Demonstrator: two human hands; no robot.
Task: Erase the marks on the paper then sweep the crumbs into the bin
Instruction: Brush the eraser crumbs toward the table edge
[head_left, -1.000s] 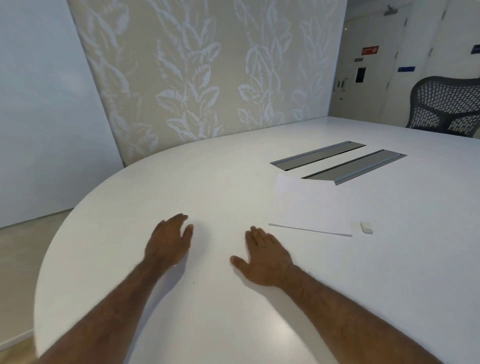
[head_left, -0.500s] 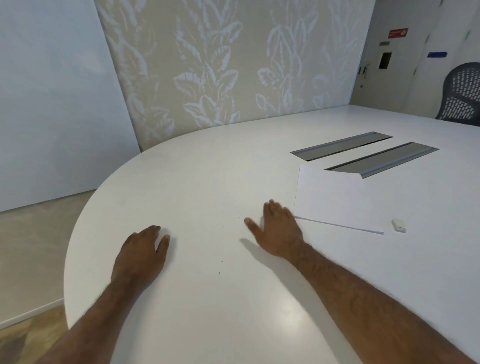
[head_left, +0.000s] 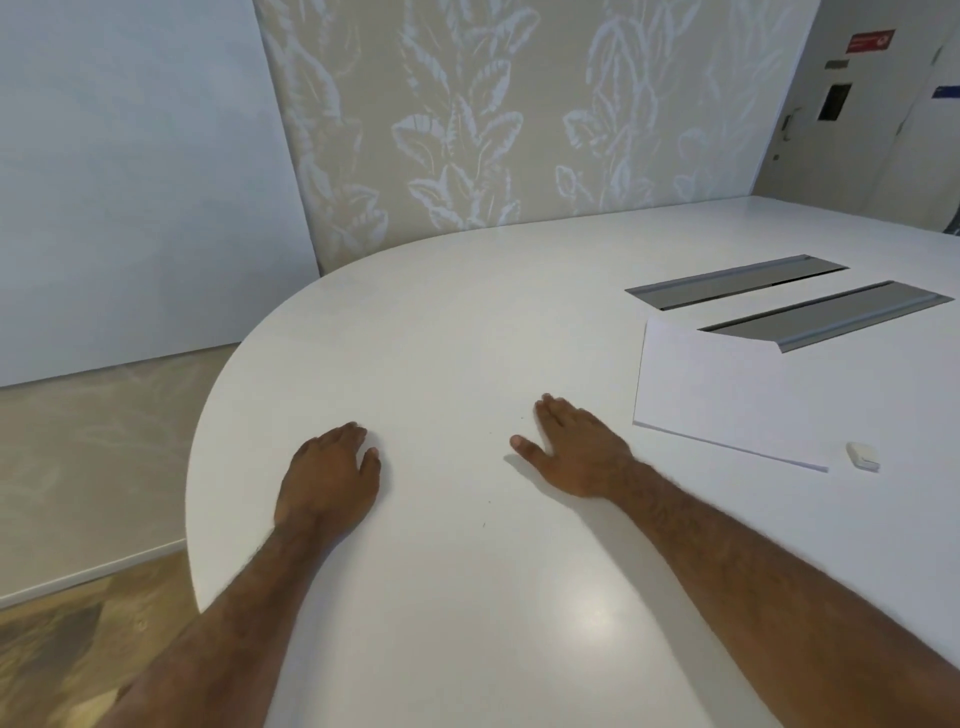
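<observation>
A white sheet of paper (head_left: 727, 395) lies flat on the white table (head_left: 467, 322) at the right; no marks show on it from here. A small white eraser (head_left: 862, 456) rests on the table just beyond the paper's near right corner. My left hand (head_left: 330, 475) lies palm down near the table's rounded left edge, holding nothing. My right hand (head_left: 576, 452) lies flat with fingers apart, a little left of the paper and apart from it. A few tiny dark specks (head_left: 488, 503) dot the table between my hands. No bin is in view.
Two grey metal cable flaps (head_left: 810, 306) are set into the table behind the paper. The table's curved edge (head_left: 195, 467) drops to a wooden floor at the left. A leaf-patterned wall (head_left: 493, 114) stands behind, with a door at the far right.
The view has swung left, so paper and eraser sit further right in the frame. My right hand drew back a little from the paper's edge. My left hand stayed flat.
</observation>
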